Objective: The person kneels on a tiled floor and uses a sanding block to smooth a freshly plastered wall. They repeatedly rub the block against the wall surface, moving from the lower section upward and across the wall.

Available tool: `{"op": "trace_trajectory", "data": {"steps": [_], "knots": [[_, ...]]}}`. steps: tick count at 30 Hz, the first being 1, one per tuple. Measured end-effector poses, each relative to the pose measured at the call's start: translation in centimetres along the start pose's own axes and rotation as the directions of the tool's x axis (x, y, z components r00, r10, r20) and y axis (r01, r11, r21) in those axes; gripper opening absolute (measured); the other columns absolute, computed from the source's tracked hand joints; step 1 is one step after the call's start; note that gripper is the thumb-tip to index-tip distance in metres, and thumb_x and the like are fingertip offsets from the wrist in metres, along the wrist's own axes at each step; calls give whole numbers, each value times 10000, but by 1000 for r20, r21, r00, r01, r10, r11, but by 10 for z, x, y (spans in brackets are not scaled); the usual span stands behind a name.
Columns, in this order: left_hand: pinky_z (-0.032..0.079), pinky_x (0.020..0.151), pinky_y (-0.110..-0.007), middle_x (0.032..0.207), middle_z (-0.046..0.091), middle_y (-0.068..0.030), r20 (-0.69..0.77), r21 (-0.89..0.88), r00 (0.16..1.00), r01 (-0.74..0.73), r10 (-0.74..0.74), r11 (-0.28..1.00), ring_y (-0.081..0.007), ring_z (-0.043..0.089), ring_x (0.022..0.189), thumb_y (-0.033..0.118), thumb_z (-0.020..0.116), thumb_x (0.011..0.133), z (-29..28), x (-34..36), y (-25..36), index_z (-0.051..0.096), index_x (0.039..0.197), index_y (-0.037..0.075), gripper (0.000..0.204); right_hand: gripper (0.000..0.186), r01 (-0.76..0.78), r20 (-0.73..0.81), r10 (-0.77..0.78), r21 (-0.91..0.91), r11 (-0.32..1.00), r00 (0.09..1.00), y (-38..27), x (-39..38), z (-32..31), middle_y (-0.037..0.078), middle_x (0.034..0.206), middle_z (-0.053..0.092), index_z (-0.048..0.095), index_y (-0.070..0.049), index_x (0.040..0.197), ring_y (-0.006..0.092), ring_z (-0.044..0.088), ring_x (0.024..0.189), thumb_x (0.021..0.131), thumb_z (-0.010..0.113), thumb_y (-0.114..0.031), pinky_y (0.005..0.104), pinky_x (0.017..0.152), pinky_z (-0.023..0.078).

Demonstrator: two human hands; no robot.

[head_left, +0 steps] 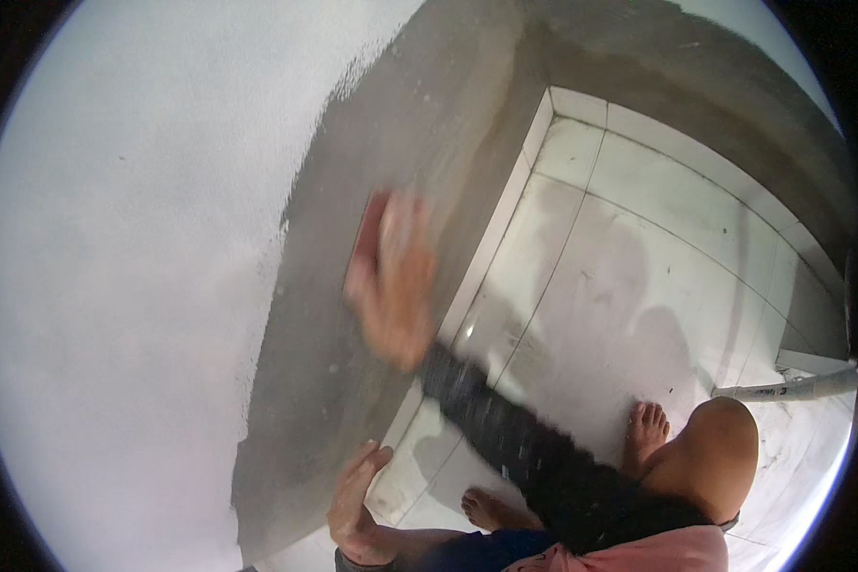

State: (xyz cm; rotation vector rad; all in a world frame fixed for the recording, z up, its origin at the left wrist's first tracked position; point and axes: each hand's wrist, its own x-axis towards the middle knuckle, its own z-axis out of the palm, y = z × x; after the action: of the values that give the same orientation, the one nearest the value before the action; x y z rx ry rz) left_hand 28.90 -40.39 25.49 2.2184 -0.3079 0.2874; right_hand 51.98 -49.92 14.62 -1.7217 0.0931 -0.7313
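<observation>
My right hand [398,291] is pressed to the grey strip of wall [286,381], smeared by motion. Under its palm and fingers lies a flat reddish-brown piece [365,234] that looks like sandpaper; the hand covers much of it. The right arm, in a dark dusty sleeve [524,439], reaches across from the lower right. My left hand [355,496] is low by my bent left knee, close to the wall, its fingers stretched out and holding nothing I can see. Whether it touches the wall I cannot tell.
White paint [124,267] covers the wall left of the grey strip, with a ragged border. White skirting tiles [491,257] run along its foot. My bare feet [646,429] are on the white tiled floor [658,248]. A pale pipe [801,388] lies at the right.
</observation>
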Motion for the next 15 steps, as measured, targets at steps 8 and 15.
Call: {"op": "trace_trajectory", "data": {"steps": [8, 15], "knots": [[370, 1143, -572, 1272, 682, -239, -98, 135, 972, -201, 215, 970, -417, 592, 1281, 650, 159, 1056, 27, 21, 1, 662, 1312, 95, 792, 869, 2, -73, 10, 159, 987, 997, -31, -45, 10, 301, 1636, 229, 235, 38, 1589, 497, 157, 1533, 996, 570, -502, 656, 1208, 190], [364, 1142, -590, 1243, 699, -201, -165, 330, 951, -198, 263, 923, -412, 594, 1282, 457, 227, 1109, 28, 25, -29, 655, 1248, 84, 584, 834, -120, -158, 135, 100, 988, 978, -15, 70, -14, 283, 1664, 178, 210, -35, 1621, 487, 176, 1532, 1020, 514, -527, 647, 1211, 174]]}}
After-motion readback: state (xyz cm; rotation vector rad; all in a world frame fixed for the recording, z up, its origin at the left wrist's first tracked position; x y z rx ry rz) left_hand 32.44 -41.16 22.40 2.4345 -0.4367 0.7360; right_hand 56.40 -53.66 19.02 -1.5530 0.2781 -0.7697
